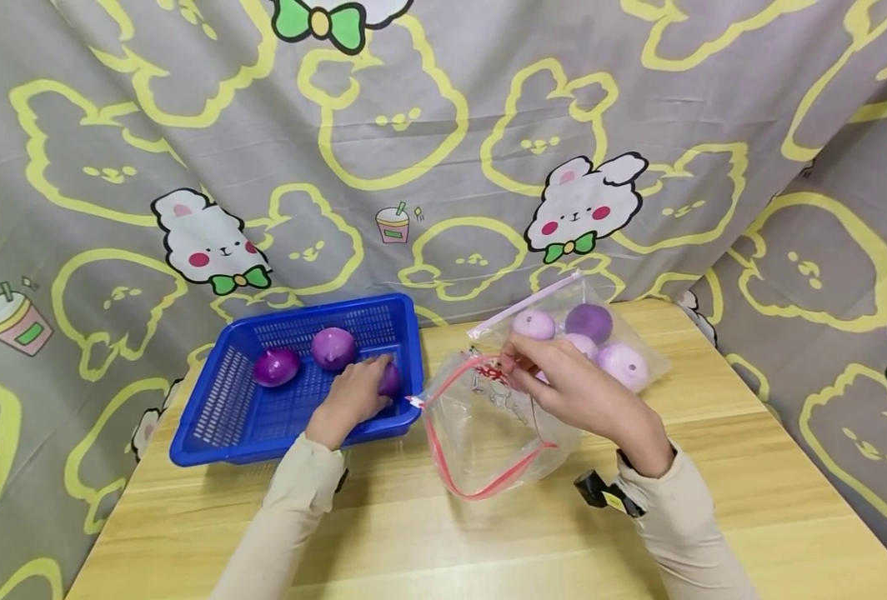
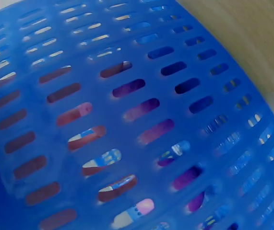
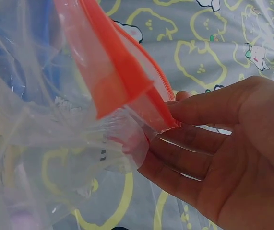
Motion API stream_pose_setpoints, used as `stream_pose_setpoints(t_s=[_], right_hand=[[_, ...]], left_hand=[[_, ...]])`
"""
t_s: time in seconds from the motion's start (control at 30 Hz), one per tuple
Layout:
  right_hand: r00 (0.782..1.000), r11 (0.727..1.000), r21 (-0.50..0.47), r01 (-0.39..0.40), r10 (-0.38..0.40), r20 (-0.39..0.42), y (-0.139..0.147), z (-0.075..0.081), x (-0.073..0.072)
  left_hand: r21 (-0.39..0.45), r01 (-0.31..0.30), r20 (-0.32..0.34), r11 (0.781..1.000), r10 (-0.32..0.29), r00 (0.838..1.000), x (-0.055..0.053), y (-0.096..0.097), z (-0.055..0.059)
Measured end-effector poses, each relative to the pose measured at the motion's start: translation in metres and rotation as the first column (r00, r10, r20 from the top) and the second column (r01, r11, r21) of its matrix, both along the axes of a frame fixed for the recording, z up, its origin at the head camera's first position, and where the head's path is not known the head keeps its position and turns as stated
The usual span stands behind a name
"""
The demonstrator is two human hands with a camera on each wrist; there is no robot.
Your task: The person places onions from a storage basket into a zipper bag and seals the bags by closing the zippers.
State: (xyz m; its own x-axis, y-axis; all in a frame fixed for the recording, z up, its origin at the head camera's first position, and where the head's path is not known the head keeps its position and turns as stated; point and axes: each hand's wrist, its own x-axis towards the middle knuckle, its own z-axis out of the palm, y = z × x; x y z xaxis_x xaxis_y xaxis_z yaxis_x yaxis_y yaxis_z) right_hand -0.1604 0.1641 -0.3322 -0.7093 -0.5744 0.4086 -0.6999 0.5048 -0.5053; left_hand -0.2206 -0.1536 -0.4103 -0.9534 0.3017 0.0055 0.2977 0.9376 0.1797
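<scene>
My left hand reaches into the blue plastic basket, its fingers curled over a purple onion at the right end. Two more purple onions, a dark one and a lighter one, lie in the basket. The left wrist view is filled by the basket's slotted wall, which hides the hand. My right hand pinches the red zip edge of a clear zip bag between thumb and fingers. The bag's mouth gapes toward me, its left corner by the basket's rim.
Behind my right hand lies a second clear bag with a pale lilac zip strip, holding several round purple things, one dark and others pale. A patterned grey curtain hangs behind the wooden table.
</scene>
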Motion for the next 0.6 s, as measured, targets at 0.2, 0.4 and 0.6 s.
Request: stream_pose_setpoints(t_s=[0.2, 0.4, 0.6], right_hand=[[1.0, 1.0, 0.008, 0.006, -0.006, -0.01, 0.0, -0.001, -0.001], [1.0, 1.0, 0.013, 0.001, -0.001, -0.021, -0.002, -0.001, -0.003], [0.999, 0.999, 0.011, 0.035, -0.035, -0.006, -0.002, -0.001, -0.003]], left_hand=[[0.081, -0.08, 0.033, 0.993, 0.078, 0.996, 0.011, -0.004, 0.003], [0.186, -0.136, -0.095, 0.973, 0.156, 0.983, 0.019, -0.009, 0.001], [0.269, -0.131, -0.181, 0.954, 0.183, 0.966, 0.025, -0.011, 0.0]])
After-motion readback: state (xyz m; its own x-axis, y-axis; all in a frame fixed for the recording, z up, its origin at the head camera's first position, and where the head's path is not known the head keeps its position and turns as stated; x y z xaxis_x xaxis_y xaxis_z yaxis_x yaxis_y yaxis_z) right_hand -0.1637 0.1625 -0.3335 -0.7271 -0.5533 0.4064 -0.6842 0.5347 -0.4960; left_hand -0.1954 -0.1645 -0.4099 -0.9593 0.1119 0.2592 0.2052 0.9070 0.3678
